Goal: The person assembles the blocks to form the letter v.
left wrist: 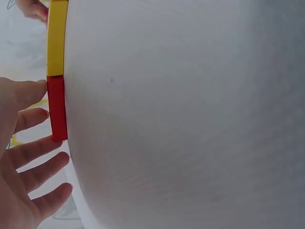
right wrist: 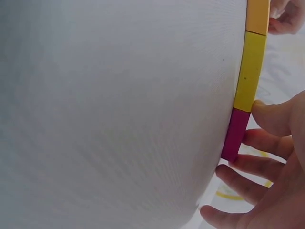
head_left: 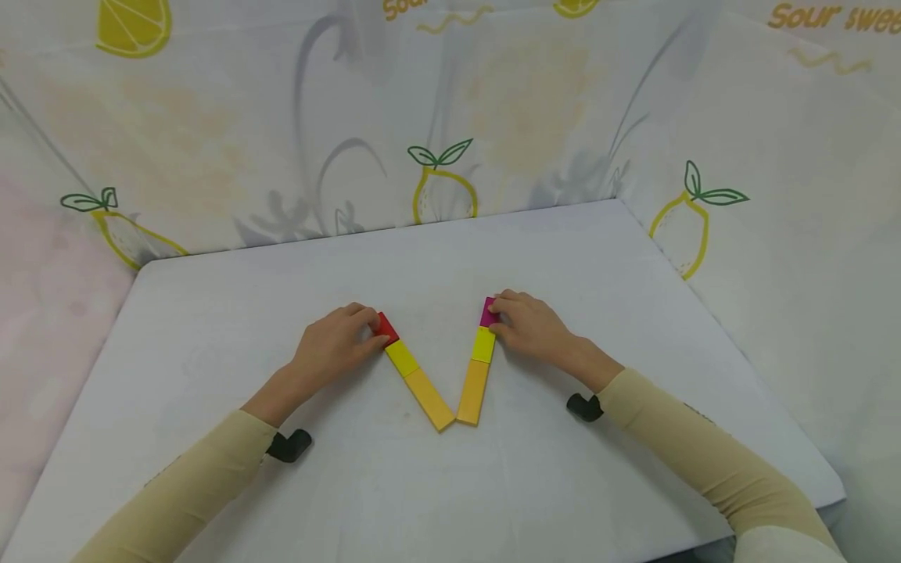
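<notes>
My left hand (head_left: 336,340) holds a red block (head_left: 386,328) by its edges, thumb near the yellow seam and a fingertip at the far end. Below that red block lie a yellow block (head_left: 403,358) and a longer orange block (head_left: 430,399) in a slanting row. Across from it, my right hand (head_left: 533,324) holds a magenta block (head_left: 487,312) with thumb and fingertips. A second yellow block (head_left: 482,345) and another long orange block (head_left: 473,392) continue that row. Both rows meet at their near ends in a V. The wrist views show the other fingers of each hand spread out.
The blocks lie flat on a white-covered table (head_left: 394,493). Behind it hangs a pale cloth (head_left: 535,102) printed with lemons. A black wrist-worn piece (head_left: 290,446) sits under the left sleeve, and a similar black piece (head_left: 584,407) under the right.
</notes>
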Tool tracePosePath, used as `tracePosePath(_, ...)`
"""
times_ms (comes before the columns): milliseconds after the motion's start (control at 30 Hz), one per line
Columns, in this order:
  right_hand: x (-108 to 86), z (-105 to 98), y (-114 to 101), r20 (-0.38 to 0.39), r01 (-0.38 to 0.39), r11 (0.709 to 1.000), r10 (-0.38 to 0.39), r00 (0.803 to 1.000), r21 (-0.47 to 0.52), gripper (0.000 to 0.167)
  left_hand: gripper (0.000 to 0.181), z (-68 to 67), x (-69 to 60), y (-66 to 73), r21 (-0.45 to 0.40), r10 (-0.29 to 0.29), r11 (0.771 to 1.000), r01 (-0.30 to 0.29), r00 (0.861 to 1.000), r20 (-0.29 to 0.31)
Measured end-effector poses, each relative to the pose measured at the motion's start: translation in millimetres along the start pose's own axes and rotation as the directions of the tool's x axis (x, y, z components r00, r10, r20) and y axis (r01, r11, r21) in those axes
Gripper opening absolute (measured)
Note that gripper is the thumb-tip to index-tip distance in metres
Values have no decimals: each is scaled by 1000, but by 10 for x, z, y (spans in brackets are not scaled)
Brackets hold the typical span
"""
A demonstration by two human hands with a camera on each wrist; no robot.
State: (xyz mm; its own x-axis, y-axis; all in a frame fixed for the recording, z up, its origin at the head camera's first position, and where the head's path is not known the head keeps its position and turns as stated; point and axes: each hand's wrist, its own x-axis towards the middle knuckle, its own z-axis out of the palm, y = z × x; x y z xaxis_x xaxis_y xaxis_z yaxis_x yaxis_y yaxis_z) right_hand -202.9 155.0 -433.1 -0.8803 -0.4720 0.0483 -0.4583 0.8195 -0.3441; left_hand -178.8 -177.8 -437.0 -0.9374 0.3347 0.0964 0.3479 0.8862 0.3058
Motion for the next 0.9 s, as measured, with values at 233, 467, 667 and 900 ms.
tracePosePath(233, -6, 3, 1, -3, 5, 1000, -5, 1000, -2, 34, 21, 8, -8, 7, 1, 11, 1000, -11, 1000, -10)
tracePosePath(467, -1, 18, 12, -10, 12, 1000, -12, 1000, -2, 34, 20, 5, -14, 14, 4, 20, 1000, -20, 1000, -15)
tracePosePath(667, -2, 14, -1, -1, 10, 1000, -10, 1000, -5, 35, 25, 6, -29, 19, 13, 19, 1000, -19, 1000, -12)
tracePosePath(900, -2, 7, -7, -1, 9, 1000, -9, 1000, -16, 35, 32, 11, -26, 53, 64, 21, 998, -21, 1000, -6)
